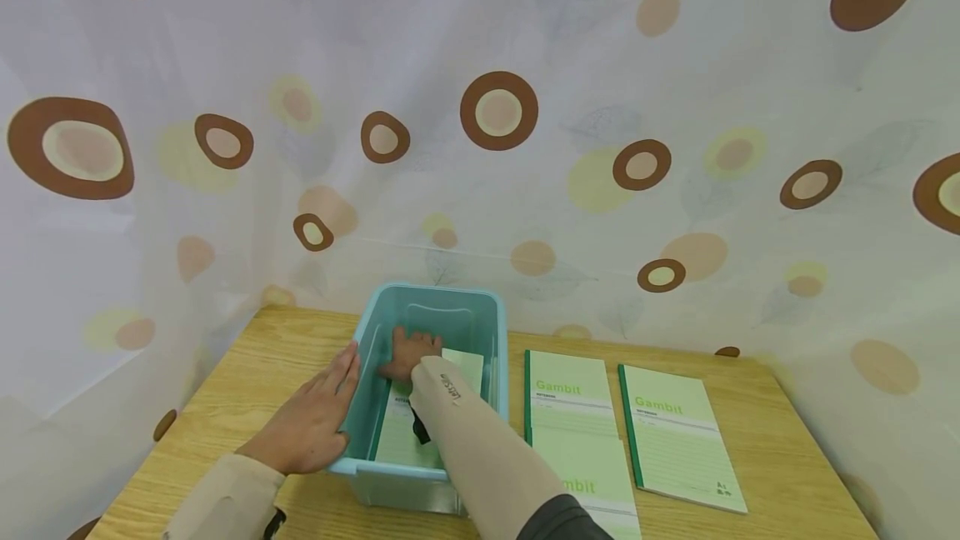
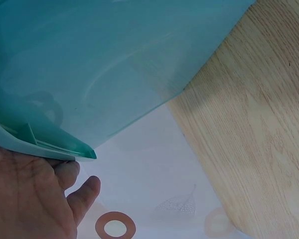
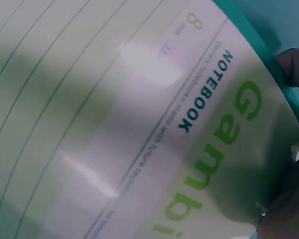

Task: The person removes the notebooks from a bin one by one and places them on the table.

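A light blue plastic bin stands on the wooden table with a pale green notebook inside it. Reaching into the bin, my right hand holds the notebook at its top end. In the right wrist view the thumb lies on the dark green spine, and fingers meet the top edge of the cover, printed "Gambit NOTEBOOK". My left hand rests along the bin's left rim with fingers extended. The left wrist view shows that palm and its fingers under the rim, against the outside.
Right of the bin, two more Gambit notebooks overlap, the front one partly behind my right sleeve and the back one beyond it. Another notebook lies farther right on the table. A patterned curtain hangs behind.
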Demonstrator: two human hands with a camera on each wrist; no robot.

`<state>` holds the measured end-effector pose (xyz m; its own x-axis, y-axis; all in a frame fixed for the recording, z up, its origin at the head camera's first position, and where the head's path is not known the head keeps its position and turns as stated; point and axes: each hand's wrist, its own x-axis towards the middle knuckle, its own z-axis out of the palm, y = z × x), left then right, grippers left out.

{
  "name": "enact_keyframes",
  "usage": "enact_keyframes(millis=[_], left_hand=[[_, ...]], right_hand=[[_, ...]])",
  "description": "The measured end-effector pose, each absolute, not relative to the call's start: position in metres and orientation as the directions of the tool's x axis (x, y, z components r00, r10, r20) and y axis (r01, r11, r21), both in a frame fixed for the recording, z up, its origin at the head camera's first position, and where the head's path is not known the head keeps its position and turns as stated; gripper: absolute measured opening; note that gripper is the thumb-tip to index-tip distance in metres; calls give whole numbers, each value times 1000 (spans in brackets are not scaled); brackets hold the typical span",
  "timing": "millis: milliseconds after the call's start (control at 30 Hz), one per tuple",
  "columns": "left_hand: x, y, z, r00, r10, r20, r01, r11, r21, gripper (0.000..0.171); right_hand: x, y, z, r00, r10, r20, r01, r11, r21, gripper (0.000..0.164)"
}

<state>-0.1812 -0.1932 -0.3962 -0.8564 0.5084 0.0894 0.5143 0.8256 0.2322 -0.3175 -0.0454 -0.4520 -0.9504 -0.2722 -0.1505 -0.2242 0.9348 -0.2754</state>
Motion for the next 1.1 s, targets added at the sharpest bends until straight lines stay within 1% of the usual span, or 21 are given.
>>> enact_keyframes(millis=[433, 667, 800, 867, 1100], left_hand=[[-181, -192, -396, -859, 505, 84, 509, 828, 234, 78], [-181, -192, -395, -858, 505, 94, 513, 831, 217, 77], [-182, -192, -395, -857, 507, 91, 514, 830, 216, 77], [-181, -192, -395, -858, 507, 85, 513, 830, 220, 77], [-181, -192, -395, -861, 505, 58, 503, 832, 232, 75]], right_hand=[[-313, -47, -442, -966, -237, -103, -213, 956, -204, 59], [-314, -51, -433, -972, -230, -44, -219, 960, -176, 54], [-313, -53, -424, -975, -223, -21, -217, 963, -157, 54], [-312, -54, -417, -974, -227, -10, -222, 963, -150, 57], [-311, -53, -386, -968, -250, 23, -251, 961, -117, 54]])
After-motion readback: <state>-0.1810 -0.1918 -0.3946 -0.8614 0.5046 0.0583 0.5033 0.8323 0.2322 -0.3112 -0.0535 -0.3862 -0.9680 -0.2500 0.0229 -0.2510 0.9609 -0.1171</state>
